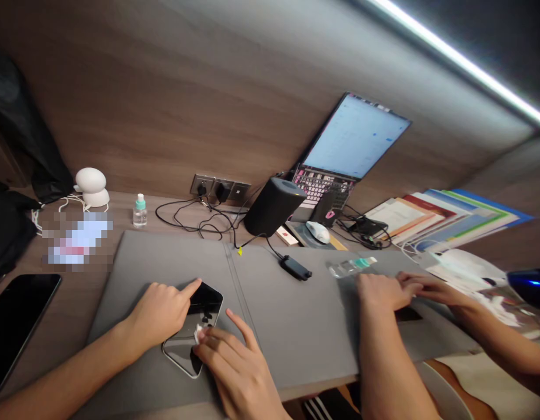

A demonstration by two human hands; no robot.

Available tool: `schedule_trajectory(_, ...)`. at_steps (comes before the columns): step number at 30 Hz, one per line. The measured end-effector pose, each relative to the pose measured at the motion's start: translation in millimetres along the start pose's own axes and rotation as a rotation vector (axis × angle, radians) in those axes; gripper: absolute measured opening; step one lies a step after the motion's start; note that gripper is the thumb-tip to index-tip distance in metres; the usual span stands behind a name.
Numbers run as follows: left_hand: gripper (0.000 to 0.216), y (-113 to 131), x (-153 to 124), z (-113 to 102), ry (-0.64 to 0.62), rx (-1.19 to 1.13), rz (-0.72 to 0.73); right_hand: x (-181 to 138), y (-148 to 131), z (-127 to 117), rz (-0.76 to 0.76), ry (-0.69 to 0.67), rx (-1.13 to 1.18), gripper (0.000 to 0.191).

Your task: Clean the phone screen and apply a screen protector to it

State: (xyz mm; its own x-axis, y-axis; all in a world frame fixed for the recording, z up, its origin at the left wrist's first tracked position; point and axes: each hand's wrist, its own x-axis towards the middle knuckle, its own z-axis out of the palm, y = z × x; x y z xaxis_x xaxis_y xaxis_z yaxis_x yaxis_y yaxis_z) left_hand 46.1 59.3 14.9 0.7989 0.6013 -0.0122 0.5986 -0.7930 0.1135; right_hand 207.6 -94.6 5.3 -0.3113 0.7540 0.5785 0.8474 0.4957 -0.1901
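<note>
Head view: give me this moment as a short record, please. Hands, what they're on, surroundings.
left hand: at the phone's left side, index finger extended
right hand: pinching a white wad against the phone
phone: flat on gray mat, reflective face up
co-worker's hands: close together, right side
on mat: clear bottle lying down, black device
behind: black speaker-like cylinder, open laptop

In the lower middle, the left hand and the right hand cover parts of a phone, and the small white piece under the right fingertips is mostly hidden. At right, another person's hands hide most of a dark object. A flat black device is cut by the left edge, and the laptop screen's writing is too small to read.
</note>
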Motion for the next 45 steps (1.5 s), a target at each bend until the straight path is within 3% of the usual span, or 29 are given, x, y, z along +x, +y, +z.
schedule_trajectory(4, 0.057, 1.2, 0.7, -0.9, -0.026, 0.038, 0.003, -5.5, 7.6, -7.7, 0.004, -0.041, 0.013, 0.040)
schedule_trajectory(9, 0.056, 1.9, 0.7, -3.8, -0.053, 0.068, -0.004, 7.0, 24.3, -2.5, 0.083, 0.022, -0.032, 0.037)
schedule_trajectory(16, 0.056, 1.3, 1.3, 1.0, -0.017, 0.036, 0.004, -6.4, -5.2, -4.9, -0.042, -0.068, 0.076, 0.037)
schedule_trajectory(25, 0.054, 1.5, -0.7, 0.1, 0.006, 0.041, 0.030, 9.6, 36.0, -1.2, 0.090, 0.026, -0.101, 0.036)
schedule_trajectory(32, 0.055, 1.0, -0.9, 4.6, 0.027, 0.052, 0.041, -6.4, -0.6, -2.7, -0.106, 0.006, 0.004, 0.032)
schedule_trajectory(36, 0.056, 1.1, -1.9, 8.6, 0.053, 0.057, 0.049, -7.3, 13.0, -3.6, -0.212, 0.019, -0.039, 0.029)
schedule_trajectory(42, 0.054, 2.0, -3.8, 5.8, 0.050, 0.065, 0.037, 9.2, 35.7, -3.0, 0.002, 0.019, -0.135, 0.045)
schedule_trajectory(45, 0.054, 2.0, -3.8, 5.1, 0.040, 0.054, 0.034, 6.5, 25.2, 1.1, -0.056, 0.026, -0.085, 0.044)
